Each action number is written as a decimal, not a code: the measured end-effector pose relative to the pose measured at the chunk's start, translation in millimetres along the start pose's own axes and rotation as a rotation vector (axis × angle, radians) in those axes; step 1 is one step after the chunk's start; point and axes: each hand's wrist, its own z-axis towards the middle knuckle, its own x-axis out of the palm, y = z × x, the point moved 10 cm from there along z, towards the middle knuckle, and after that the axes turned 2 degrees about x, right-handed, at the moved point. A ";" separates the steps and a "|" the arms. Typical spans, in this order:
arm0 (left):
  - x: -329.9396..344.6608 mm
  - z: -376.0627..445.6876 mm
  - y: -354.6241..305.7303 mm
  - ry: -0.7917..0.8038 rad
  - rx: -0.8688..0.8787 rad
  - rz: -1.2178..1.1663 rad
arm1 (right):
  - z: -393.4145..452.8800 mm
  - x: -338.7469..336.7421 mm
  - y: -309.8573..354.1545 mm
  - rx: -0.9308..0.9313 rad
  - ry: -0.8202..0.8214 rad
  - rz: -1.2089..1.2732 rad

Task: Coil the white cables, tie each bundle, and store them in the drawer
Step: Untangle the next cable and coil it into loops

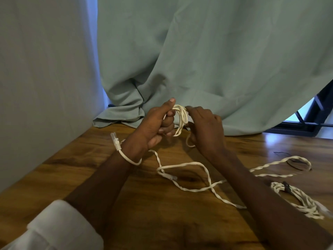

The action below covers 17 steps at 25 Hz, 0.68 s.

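White cable (180, 118) loops are gripped in the curled left hand (156, 125). One strand is pinched by the right hand (205, 127) just beside them.

A glossy wooden table (86, 170) fills the near scene. A pale green curtain (207, 56) drapes onto its far edge. Far right, a dark window frame (313, 112) admits daylight.

Both hands met above the far middle of the counter (75, 165), the left hand (155, 127) just left of the right hand (205, 127), a coil (181, 120) between them. Loose cable (191, 168) trailed nearer, and a tied bundle (295, 199) lay right. A curtain (198, 60) hung behind.
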 end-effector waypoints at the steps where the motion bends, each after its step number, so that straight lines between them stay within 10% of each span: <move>1: 0.0 1.6 0.5 0.004 -0.015 -0.100 | 1.1 -0.8 2.6 -0.015 -0.001 -0.045; 7: -27.1 7.8 -3.8 -0.098 0.002 -0.375 | 3.4 3.2 -9.2 0.124 0.162 -0.084; 13: -37.3 11.5 -0.2 -0.203 0.062 -0.612 | -5.3 40.7 0.4 0.205 0.544 0.945; 17: -58.0 9.3 -7.1 -0.312 0.116 -0.772 | -13.8 57.5 -17.6 0.627 0.475 1.344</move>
